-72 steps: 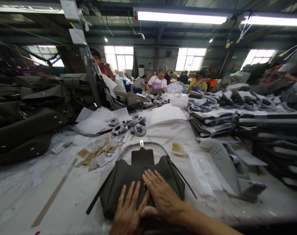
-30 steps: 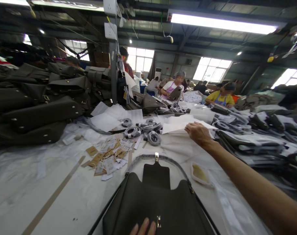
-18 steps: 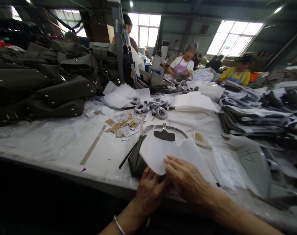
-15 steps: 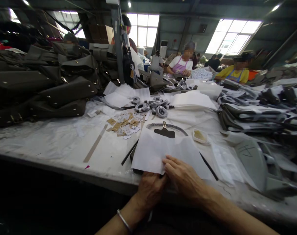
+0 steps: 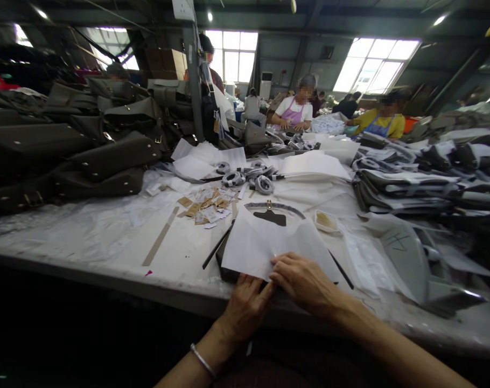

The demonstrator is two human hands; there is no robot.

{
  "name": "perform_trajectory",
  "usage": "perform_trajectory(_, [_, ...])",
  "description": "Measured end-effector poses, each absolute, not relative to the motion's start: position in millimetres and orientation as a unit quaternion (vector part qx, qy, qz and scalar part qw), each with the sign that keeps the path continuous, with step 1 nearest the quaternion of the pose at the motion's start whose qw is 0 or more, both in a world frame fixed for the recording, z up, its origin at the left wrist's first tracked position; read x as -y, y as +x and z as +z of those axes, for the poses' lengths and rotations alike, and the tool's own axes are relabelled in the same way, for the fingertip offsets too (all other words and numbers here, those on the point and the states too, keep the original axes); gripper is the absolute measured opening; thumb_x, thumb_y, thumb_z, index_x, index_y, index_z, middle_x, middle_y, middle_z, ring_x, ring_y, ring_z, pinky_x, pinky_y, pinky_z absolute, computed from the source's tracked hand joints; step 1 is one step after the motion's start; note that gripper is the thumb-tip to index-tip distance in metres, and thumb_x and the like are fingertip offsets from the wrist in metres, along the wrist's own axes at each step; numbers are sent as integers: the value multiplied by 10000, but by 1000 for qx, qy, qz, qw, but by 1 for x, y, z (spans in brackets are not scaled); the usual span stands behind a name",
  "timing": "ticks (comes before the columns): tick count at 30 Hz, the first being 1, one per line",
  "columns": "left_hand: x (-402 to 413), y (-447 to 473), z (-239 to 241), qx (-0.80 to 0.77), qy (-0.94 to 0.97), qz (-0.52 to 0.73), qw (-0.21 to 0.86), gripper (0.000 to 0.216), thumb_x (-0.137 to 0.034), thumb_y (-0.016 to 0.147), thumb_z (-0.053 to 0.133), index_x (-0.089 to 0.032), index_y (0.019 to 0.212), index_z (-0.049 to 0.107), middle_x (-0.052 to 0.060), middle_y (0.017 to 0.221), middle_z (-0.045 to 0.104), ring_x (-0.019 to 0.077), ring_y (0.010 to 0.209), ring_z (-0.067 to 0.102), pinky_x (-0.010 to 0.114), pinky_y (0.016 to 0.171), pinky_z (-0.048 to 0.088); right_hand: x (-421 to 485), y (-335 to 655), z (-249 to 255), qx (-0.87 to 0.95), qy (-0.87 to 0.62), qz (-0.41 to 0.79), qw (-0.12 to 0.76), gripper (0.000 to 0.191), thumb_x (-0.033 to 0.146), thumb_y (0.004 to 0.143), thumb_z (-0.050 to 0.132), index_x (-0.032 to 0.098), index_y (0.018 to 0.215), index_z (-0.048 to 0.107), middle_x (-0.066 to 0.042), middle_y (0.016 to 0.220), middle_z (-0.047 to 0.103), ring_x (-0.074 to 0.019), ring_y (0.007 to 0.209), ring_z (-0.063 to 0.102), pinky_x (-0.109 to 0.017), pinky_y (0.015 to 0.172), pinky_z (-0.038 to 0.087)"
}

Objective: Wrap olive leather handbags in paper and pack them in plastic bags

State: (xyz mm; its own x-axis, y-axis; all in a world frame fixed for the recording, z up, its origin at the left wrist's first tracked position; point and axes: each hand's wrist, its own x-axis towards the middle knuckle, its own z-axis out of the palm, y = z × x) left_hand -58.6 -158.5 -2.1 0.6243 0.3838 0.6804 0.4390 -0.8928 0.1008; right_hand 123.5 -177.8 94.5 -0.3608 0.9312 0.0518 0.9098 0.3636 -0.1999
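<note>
A dark olive handbag (image 5: 225, 262) lies at the near edge of the white-covered table (image 5: 87, 237). A white paper sheet (image 5: 265, 240) covers most of it. Only the bag's flap (image 5: 271, 217), its curved handle (image 5: 283, 206) and its left corner show. My right hand (image 5: 307, 283) rests on the sheet's near edge with fingers together and curled onto the paper. My left hand (image 5: 245, 307), a bangle on its wrist, reaches up from below the table edge. Its stretched fingers touch the bag's near edge just under the paper.
Dark bags (image 5: 91, 156) are piled at the left and wrapped bags (image 5: 406, 183) are stacked at the right. Coiled straps (image 5: 249, 180), paper tags (image 5: 204, 207), a small tray (image 5: 324, 220) and a grey plastic holder (image 5: 406, 258) lie around. Other people work at the far end.
My right hand reached to the far paper stack, brought a white sheet back and laid it over the bag. Both hands now sit at its near edge.
</note>
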Motion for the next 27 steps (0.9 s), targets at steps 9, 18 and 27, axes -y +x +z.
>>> perform_trajectory(9, [164,-65,4,244,-905,-346,28,302,-217,963,474,-128,1226,592,122,970,668,235,898,646,425,854,563,152,131,72,818,-553,40,152,248,228,884,630,200,1129,660,-102,1185,659,-258,1120,582,-423,984,438])
perform_trajectory(18, [170,-71,78,218,-917,-328,-66,177,-172,963,461,-169,1037,622,41,886,693,150,823,656,260,765,553,148,140,56,849,-503,141,80,502,307,995,434,205,1486,410,-111,1561,370,-248,1458,294,-525,1198,192])
perform_trajectory(27, [61,-16,80,319,-935,-142,-60,280,-99,930,462,-172,1133,641,60,1076,699,178,1037,633,315,987,475,139,158,90,867,-440,222,72,607,470,977,488,251,1525,344,-76,1574,349,-238,1479,239,-481,1223,120])
